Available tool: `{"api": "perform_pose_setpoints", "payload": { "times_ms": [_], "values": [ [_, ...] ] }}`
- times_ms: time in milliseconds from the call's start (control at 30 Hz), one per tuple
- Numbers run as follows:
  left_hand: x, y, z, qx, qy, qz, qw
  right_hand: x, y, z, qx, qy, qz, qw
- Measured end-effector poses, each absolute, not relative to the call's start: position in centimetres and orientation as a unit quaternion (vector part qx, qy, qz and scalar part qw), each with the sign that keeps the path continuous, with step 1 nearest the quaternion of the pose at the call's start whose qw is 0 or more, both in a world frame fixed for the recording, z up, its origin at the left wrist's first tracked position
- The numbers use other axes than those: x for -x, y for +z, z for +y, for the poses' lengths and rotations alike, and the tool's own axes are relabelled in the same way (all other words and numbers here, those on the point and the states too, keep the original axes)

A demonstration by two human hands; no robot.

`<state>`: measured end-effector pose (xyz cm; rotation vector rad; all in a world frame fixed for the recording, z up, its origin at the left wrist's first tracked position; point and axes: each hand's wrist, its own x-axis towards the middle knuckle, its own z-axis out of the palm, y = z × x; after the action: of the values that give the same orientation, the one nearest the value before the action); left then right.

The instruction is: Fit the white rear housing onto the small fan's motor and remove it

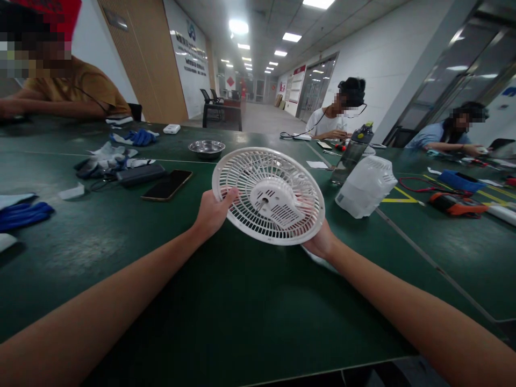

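Note:
A round white fan grille [237,215], with a slotted housing and a thin shaft at its centre, is held tilted above the green table. My left hand [213,212] grips its left rim, thumb over the front and fingers behind. My right hand [321,241] is closed at the lower right rim, its fingers reaching behind the grille and showing faintly through the slots. A translucent white plastic piece [365,188] stands right of the grille. Beyond it is a dark water bottle [352,153] with a yellow-green cap.
The green table [161,312] carries a black phone [168,185], a metal bowl [207,149], grey gloves [107,159] and blue gloves [24,216] on the left. On the right lie an orange multimeter [457,205] and a blue tray [459,181]. Several people sit around the table.

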<state>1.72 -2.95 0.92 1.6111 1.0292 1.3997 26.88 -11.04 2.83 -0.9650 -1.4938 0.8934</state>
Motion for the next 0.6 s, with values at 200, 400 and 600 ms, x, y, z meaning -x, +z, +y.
{"api": "perform_pose_setpoints", "payload": {
  "times_ms": [200, 400, 600],
  "values": [
    [-1.0, -0.2, -1.0, -0.527, 0.514, 0.361, 0.573, -29.0, 3.7, -11.0, 0.455, 0.305, -0.601, 0.582],
    [-0.7, 0.8, -1.3, -0.472, 0.412, 0.358, 0.692, -29.7, 2.8, -10.7, 0.465, 0.169, -0.709, 0.502],
    [-1.4, 1.0, -1.3, -0.428, 0.416, 0.431, 0.676, -29.6, 2.7, -10.4, 0.464, 0.102, -0.777, 0.412]
  ]
}}
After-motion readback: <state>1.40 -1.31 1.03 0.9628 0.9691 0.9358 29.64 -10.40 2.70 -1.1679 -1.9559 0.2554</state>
